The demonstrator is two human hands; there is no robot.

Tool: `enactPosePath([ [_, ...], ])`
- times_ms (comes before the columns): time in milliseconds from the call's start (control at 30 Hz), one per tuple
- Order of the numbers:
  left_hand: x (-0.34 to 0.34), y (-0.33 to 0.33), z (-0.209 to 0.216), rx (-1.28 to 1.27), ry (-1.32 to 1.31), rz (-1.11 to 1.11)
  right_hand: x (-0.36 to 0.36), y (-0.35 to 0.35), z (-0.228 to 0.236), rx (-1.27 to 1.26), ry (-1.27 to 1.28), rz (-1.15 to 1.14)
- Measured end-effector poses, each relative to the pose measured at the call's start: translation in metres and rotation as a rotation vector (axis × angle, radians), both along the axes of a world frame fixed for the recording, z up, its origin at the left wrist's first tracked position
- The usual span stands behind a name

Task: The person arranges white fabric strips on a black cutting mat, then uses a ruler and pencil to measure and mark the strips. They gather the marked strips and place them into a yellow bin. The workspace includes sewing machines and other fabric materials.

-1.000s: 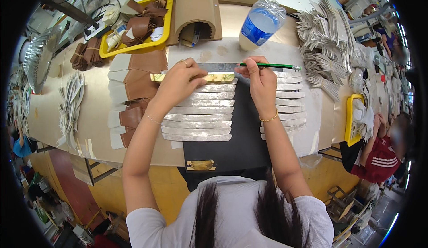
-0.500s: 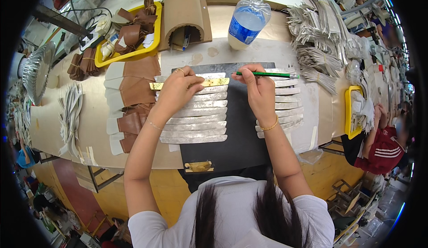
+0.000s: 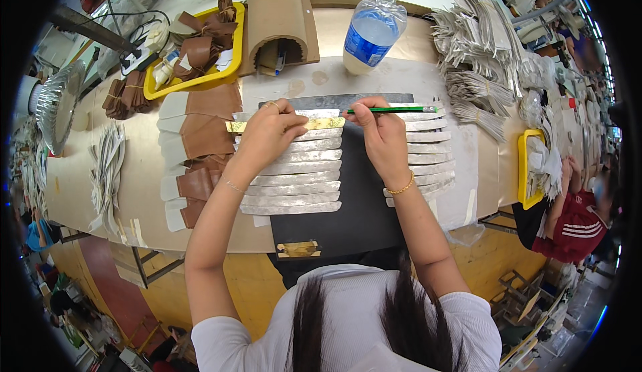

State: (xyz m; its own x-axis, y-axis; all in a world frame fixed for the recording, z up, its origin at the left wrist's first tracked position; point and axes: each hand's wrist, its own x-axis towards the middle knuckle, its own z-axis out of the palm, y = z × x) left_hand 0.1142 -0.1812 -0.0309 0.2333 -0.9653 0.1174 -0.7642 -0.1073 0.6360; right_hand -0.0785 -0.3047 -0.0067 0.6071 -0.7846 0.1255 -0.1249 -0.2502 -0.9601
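Note:
My left hand (image 3: 266, 134) presses a narrow yellow strip (image 3: 326, 124), like a flat template, over the upper pale strips. My right hand (image 3: 384, 138) pinches a green pencil (image 3: 404, 110), which points left, its tip by the yellow strip's right end. Several silvery-white strips (image 3: 301, 178) lie in a column below my left hand, on a black board (image 3: 354, 205). Another column of pale strips (image 3: 431, 149) lies right of my right hand. Brown leather pieces with pale ends (image 3: 207, 134) lie overlapped to the left.
A yellow tray (image 3: 194, 85) of brown rolls stands at the far left, beside a curved brown tube (image 3: 275, 17). A large bottle (image 3: 372, 37) stands behind the board. Bundled pale strips (image 3: 478, 44) are piled at the far right; another bundle (image 3: 105, 171) lies left. A co-worker (image 3: 580, 228) sits at right.
My right hand and the pencil have shifted slightly left, bringing the tip to the yellow strip's right end. My left hand stays in place on the strip.

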Motion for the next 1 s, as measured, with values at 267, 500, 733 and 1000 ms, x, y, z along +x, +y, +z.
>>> enactPosePath([
  [267,-0.001,-0.001,-0.004,-0.061,-0.083,-0.017,0.029,0.007,-0.014,-0.312,0.253,0.171],
  [500,-0.004,-0.001,-0.003,-0.078,-0.140,-0.014,0.037,0.012,-0.019,-0.539,0.333,0.117],
  [733,-0.006,-0.001,-0.001,-0.076,-0.150,-0.007,0.036,0.014,-0.023,-0.600,0.290,0.119],
  [1000,-0.002,-0.002,-0.006,-0.091,-0.150,-0.027,0.036,0.013,-0.022,-0.591,0.271,0.114],
])
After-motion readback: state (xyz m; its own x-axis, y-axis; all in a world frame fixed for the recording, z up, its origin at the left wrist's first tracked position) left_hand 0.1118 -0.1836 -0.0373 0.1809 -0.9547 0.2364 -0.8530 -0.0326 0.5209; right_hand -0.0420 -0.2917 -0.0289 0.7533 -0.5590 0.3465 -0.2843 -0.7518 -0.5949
